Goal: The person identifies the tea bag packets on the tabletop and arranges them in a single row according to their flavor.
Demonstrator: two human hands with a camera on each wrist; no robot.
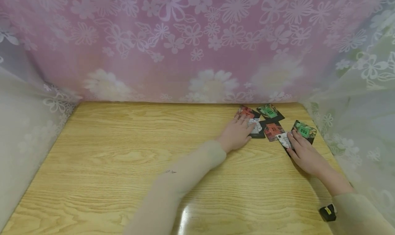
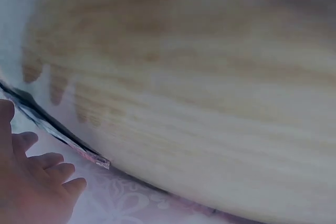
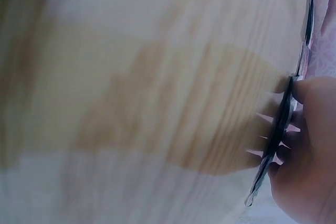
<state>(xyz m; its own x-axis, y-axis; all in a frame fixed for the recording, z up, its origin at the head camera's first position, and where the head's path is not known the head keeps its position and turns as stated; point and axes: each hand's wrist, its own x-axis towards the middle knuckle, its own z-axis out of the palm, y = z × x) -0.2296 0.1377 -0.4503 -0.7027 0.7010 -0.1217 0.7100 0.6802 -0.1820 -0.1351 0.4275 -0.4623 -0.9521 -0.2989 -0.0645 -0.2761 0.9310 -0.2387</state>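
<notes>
Several flat black packets with coloured labels lie at the far right of the table. My left hand rests over a red-labelled packet and a white-labelled part, its fingers extended and partly covering them. In the left wrist view a packet shows edge-on beside the fingers. My right hand lies with extended fingers on a green-labelled packet and a white label. The right wrist view has its fingertips on the packet's upper face. A red-labelled packet sits between the hands.
Behind the hands, another green-labelled packet lies near the table's back edge. A small black object with a yellow mark is by the right sleeve. Floral curtains border the wooden table at the back and both sides.
</notes>
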